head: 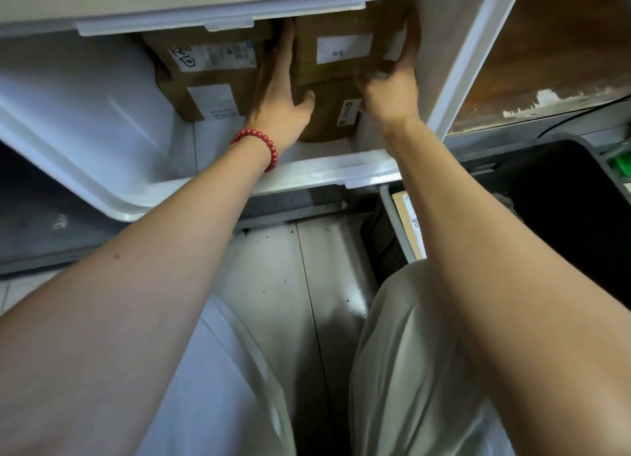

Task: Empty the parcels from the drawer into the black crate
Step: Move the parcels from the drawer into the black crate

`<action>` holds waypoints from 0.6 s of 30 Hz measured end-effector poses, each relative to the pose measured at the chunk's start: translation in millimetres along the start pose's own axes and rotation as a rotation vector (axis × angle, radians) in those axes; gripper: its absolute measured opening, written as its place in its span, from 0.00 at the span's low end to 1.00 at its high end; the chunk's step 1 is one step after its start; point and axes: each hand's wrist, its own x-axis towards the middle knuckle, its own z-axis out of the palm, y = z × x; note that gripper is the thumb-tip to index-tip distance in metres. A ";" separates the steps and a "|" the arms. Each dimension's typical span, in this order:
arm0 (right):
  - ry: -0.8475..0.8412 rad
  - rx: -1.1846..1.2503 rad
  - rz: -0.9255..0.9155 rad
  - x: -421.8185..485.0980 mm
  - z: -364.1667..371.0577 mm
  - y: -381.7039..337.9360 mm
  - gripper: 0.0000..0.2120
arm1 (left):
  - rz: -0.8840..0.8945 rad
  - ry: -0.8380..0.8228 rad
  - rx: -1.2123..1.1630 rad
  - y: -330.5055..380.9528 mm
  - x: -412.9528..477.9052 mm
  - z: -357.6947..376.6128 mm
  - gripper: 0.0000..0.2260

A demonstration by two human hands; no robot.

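Forearms stretch out over pale-trousered knees into the open white drawer point(307, 175). Four brown parcels show at its back, a left stack point(211, 79) and two more on the right. The left hand point(280, 90) has flat fingers slid into the gap between the stacks. They press along the left side of the upper right parcel point(341, 45), and the thumb spreads toward its lower front edge. The right hand point(392, 86) has a narrow grip, thumb and curled fingers pinching that parcel's right corner. The black crate point(563, 196) sits low to the right, well apart from the drawer.

The likeliest trouble is a slip. The hold is a squeeze from the sides with nothing beneath, so a heavy parcel could slide through. The parcel also sits partly under the overhanging white frame point(222, 18), and lifting it straight up would probably jam it there. Drawing it forward could drag the lower parcel point(327, 120) along. The red bracelet point(259, 144) hangs near the drawer's front rim and might catch. The swing right toward the crate must clear the drawer's side wall.
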 end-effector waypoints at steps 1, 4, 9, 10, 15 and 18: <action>0.007 0.022 0.001 -0.8 -0.3 0.0 0.39 | -0.002 -0.007 -0.025 1.0 -0.3 -1.4 0.34; 0.018 0.096 -0.009 -4.7 -0.6 -0.4 0.37 | -0.032 0.008 -0.100 2.2 -3.5 -4.2 0.33; -0.028 0.192 -0.012 -23.1 1.8 -0.6 0.28 | -0.116 0.036 -0.287 2.2 -21.0 -8.0 0.38; -0.045 0.214 -0.003 -27.9 1.7 -1.1 0.27 | -0.123 0.047 -0.320 2.7 -25.3 -9.0 0.39; -0.119 0.382 0.103 -50.5 -10.4 -9.9 0.26 | -0.192 0.075 -0.433 9.1 -44.1 -20.4 0.29; -0.132 0.350 0.111 -64.1 -16.5 -14.2 0.25 | -0.213 0.099 -0.482 11.4 -55.2 -31.6 0.25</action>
